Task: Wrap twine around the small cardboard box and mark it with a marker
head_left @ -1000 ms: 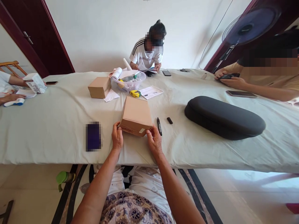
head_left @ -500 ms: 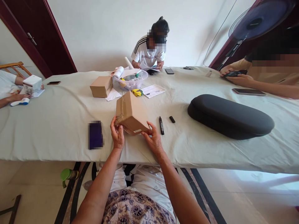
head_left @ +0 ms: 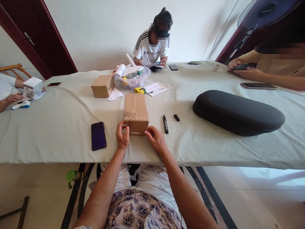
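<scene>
A small brown cardboard box with tape along its top rests on the cloth-covered table right in front of me. My left hand grips its near left corner, fingers curled against the side. My right hand holds the near right corner with thumb and fingers on the box's front face. A black marker and its cap lie just right of the box. A dark phone lies to the left of my left hand.
A second cardboard box, a clear bowl, a yellow tape measure and papers sit further back. A large black cushion-like case lies at right. Three other people sit at the far end, left and right.
The box was tipped up on an edge and turned in my hands; now it sits flat with the taped side up. Both hands have stayed at its near corners.
</scene>
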